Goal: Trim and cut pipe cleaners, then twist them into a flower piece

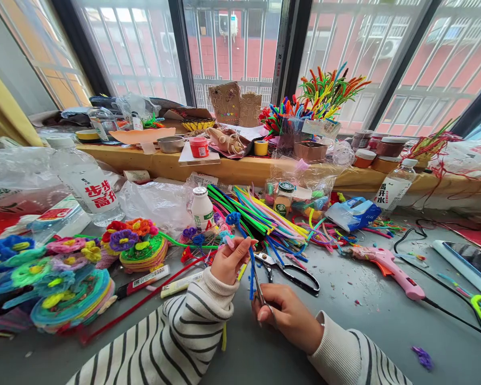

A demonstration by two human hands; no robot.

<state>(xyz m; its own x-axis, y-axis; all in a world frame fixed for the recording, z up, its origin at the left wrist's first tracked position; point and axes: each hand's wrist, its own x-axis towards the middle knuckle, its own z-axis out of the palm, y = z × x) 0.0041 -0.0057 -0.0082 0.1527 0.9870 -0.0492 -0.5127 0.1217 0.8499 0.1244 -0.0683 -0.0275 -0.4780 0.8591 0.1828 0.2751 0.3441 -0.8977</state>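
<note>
While pinched at both ends: blue pipe cleaner (251, 278), upright between the two hands, above the grey table (344, 331).
Right hand (291, 316): nearest, fingers curled shut around the cleaner's lower end and a thin metal tool, striped cuff behind.
Left hand (229, 260): just above and left of the right, thumb and fingertips closed on the cleaner's upper stretch, below its small blue flower head (233, 218).
Just beyond the right hand: scissors (288, 271), lying flat, blades apart.
Right of the right hand: pink glue gun (388, 267), on its side, cord trailing.
Left of the left hand: finished flower coasters (68, 289), stacked and spread.
Beyond both hands: loose pipe cleaners (256, 214), small white bottle (202, 208), water bottle (86, 184).
Farthest: wooden shelf (232, 168) under the window, crowded with jars and craft stems.
</note>
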